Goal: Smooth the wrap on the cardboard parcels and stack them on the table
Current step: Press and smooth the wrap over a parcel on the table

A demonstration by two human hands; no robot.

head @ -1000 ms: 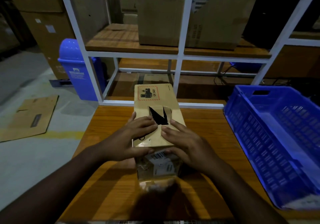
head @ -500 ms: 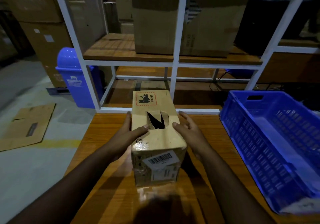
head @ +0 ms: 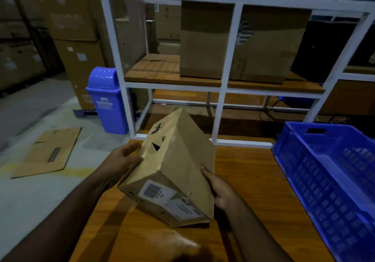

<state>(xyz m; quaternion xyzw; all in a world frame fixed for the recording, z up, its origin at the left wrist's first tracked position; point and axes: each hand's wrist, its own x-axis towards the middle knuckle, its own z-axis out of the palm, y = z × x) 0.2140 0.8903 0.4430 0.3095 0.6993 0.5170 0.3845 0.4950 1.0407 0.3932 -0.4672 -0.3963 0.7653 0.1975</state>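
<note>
I've got the cardboard parcel (head: 172, 172) up between both hands, tilted hard over to my left above the wooden table (head: 249, 176). On the end facing me there's a white barcode label (head: 156, 191) and a second printed sticker (head: 182, 209) just beside it, both too blurred to read. The upper face carries a dark printed mark (head: 158, 129) I can't make out, with a ragged torn hole (head: 156, 146) below it. My left hand (head: 123, 158) holds the left face, thumb and fingers curled round the edge near that hole. My right hand (head: 219, 188) cups the right side low down, fingers mostly hidden behind the box. The blue bin (head: 107, 103) on the floor has white lettering, unreadable. The blue crate (head: 332, 172) sits at my right.
</note>
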